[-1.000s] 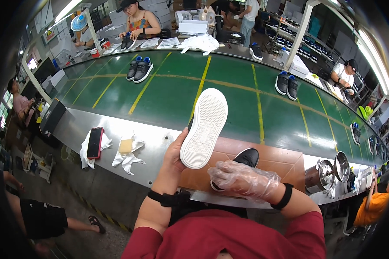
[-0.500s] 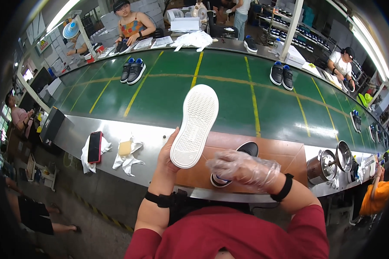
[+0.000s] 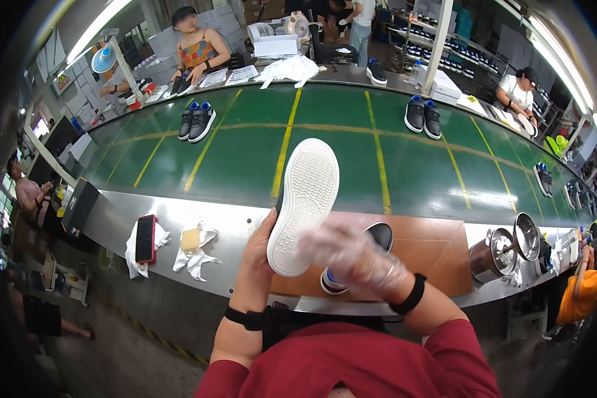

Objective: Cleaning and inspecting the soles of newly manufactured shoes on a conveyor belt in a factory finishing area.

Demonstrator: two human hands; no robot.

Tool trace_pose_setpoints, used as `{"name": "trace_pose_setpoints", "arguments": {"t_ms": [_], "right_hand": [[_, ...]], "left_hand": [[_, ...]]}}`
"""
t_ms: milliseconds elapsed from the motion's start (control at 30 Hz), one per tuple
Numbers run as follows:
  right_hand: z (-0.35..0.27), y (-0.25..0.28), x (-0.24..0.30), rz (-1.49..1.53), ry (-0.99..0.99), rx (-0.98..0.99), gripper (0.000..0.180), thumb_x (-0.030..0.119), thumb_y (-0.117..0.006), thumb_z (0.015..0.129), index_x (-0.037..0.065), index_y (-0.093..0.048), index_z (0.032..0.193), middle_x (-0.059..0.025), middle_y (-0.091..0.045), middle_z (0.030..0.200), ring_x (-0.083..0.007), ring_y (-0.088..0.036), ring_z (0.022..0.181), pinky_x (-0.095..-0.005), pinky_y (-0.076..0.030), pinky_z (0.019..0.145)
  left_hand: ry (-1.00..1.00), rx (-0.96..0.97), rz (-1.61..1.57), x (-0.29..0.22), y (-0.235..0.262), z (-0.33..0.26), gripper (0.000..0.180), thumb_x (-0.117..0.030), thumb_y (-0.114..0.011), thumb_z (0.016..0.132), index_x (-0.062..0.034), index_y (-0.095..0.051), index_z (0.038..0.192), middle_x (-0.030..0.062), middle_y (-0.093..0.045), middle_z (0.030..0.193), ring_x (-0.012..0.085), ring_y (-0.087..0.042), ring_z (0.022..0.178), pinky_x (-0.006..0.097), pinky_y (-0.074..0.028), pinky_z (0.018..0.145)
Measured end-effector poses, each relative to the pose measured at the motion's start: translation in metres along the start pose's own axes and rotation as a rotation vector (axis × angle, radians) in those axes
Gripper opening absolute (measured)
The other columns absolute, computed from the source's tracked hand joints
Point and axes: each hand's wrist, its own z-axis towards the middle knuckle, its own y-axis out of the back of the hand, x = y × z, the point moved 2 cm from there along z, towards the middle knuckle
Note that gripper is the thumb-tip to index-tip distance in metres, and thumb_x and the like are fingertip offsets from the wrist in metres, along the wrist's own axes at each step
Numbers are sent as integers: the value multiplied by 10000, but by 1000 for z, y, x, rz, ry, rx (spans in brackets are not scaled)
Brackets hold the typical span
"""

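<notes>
On the green conveyor belt (image 3: 245, 159) stand two shoe pairs (image 3: 197, 121) (image 3: 423, 116) — nearer, a phone (image 3: 145, 238) on cloth.

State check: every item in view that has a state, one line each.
Left hand: bare, gripping the raised shoe.
Right hand: in a clear plastic glove, blurred, at the sole.
Raised shoe: white sole facing up.
Second shoe: standing on the brown board, opening up.
Phone: flat on a white cloth, screen dark.
Metal pot: lid swung open.

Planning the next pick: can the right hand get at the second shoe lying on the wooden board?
Probably yes. The gloved right hand hovers just above that shoe, nothing between them, while the left hand holds the upturned white-soled shoe.
</notes>
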Motion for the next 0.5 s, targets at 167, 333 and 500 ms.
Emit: {"name": "trace_pose_setpoints", "arguments": {"t_ms": [167, 333, 500], "right_hand": [[8, 19, -15, -30, -153, -142, 390, -6, -563, 691, 54, -629, 1071, -110, -617, 1102, -294, -567, 1005, -403, -462, 863], [25, -27, 34, 107, 184, 273, 397, 67, -567, 738, 15, -570, 1131, -155, -485, 1262, -274, -496, 1127, -364, -428, 973], [49, 17, -11, -59, -25, 236, 435, 30, -564, 725, 10, -570, 1159, -151, -484, 1321, -297, -484, 1184, -370, -385, 1043]], "left_hand": [[-83, -88, 98, 7, 6, -5, 436, -296, -435, 985, -3, -458, 1307, 163, -566, 1236, 245, -614, 1044, 380, -531, 861], [-49, -57, 155, 9, 14, -12, 460, -304, -450, 978, -4, -438, 1327, 169, -552, 1250, 249, -612, 1046, 378, -527, 860], [-82, -49, 252, 8, 24, -23, 471, -310, -463, 972, 6, -445, 1320, 172, -566, 1230, 255, -615, 1040, 377, -524, 859]]}}
